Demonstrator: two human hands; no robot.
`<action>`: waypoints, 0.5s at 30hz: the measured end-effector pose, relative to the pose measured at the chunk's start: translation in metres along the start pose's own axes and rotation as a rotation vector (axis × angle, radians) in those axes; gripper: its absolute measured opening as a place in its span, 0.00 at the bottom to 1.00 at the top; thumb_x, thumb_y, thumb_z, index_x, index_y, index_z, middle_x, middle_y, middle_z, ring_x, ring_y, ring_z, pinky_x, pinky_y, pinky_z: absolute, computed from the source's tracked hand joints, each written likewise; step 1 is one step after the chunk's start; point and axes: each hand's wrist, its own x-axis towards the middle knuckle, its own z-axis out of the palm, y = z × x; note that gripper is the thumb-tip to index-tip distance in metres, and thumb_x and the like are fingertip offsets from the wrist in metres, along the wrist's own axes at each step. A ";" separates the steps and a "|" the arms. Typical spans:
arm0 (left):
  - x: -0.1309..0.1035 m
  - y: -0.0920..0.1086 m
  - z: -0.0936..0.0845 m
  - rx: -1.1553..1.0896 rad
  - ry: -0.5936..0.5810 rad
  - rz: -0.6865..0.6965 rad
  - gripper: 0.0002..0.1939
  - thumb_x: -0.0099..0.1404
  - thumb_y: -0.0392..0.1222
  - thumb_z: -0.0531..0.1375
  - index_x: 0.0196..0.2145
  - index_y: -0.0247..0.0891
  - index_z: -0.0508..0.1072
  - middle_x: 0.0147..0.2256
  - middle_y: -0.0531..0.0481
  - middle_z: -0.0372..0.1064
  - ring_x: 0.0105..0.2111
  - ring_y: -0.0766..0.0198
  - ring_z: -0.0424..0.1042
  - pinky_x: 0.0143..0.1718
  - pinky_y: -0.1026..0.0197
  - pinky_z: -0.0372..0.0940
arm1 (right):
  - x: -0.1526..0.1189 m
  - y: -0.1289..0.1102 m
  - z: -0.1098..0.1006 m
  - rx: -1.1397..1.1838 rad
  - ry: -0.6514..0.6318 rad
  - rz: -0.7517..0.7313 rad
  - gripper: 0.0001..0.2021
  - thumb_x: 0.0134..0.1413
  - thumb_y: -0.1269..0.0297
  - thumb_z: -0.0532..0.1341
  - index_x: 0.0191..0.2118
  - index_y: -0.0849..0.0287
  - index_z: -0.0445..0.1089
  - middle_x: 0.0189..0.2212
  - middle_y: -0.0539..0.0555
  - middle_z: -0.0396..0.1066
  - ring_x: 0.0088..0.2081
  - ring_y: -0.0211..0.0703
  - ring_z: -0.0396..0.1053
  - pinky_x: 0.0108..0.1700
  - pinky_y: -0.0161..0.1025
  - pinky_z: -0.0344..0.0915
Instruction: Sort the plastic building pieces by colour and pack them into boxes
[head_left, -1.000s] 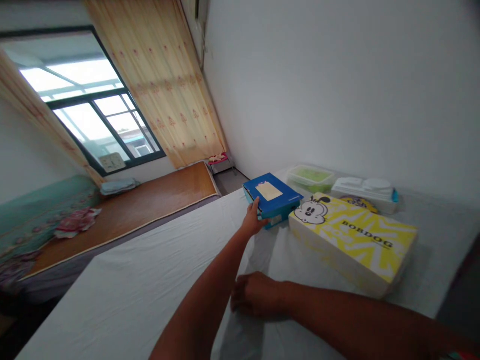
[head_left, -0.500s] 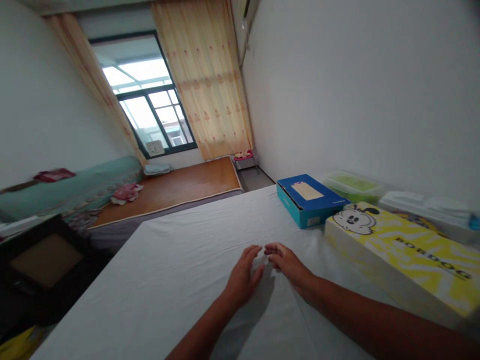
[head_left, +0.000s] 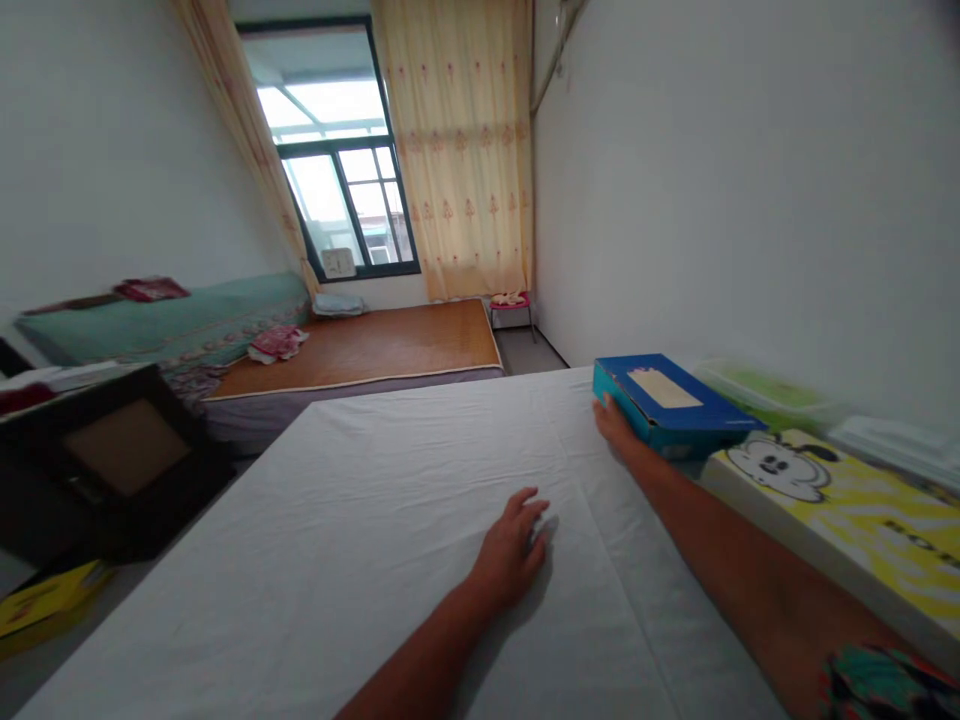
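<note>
My left hand (head_left: 513,548) is above the white cloth, its fingers loosely curled and apart, with nothing in it. Farther off, my right hand (head_left: 616,428) reaches to the near left side of a blue cardboard box (head_left: 667,392) with a pale label on its lid. The fingers lie stretched against the box's teal side and do not wrap round it. Both hands are over the white-covered table (head_left: 390,520). The box stands flat on this cloth.
A yellow and white BOBDOG box (head_left: 847,520) lies right of the blue box. Behind them, by the wall, stands a clear plastic container (head_left: 772,395) with green contents. A dark cabinet (head_left: 112,460) and a yellow box (head_left: 52,605) are at the left. Beyond is a bed (head_left: 375,345).
My right hand has left its place beside the left hand and moved forward and right to the blue box. My left hand stays over the cloth. The view has shifted.
</note>
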 end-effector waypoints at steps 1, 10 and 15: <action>0.000 0.001 0.000 0.003 -0.009 -0.002 0.23 0.63 0.36 0.57 0.56 0.44 0.67 0.63 0.41 0.56 0.46 0.59 0.72 0.51 0.53 0.68 | 0.003 0.002 -0.005 0.001 0.020 0.025 0.31 0.62 0.45 0.48 0.59 0.67 0.61 0.64 0.69 0.54 0.69 0.57 0.40 0.68 0.54 0.37; 0.010 -0.004 -0.004 -0.307 0.101 -0.099 0.15 0.64 0.38 0.55 0.47 0.35 0.73 0.44 0.40 0.74 0.41 0.58 0.73 0.44 0.56 0.69 | -0.132 -0.019 0.063 0.324 -0.584 -0.206 0.28 0.63 0.43 0.46 0.59 0.54 0.64 0.57 0.59 0.66 0.56 0.50 0.66 0.56 0.52 0.63; 0.012 0.002 -0.008 -0.312 0.018 -0.097 0.12 0.62 0.37 0.54 0.36 0.34 0.77 0.37 0.45 0.77 0.38 0.57 0.74 0.43 0.58 0.68 | -0.177 -0.026 0.068 0.166 -0.617 -0.489 0.23 0.64 0.48 0.50 0.56 0.55 0.68 0.53 0.59 0.70 0.55 0.49 0.65 0.60 0.50 0.58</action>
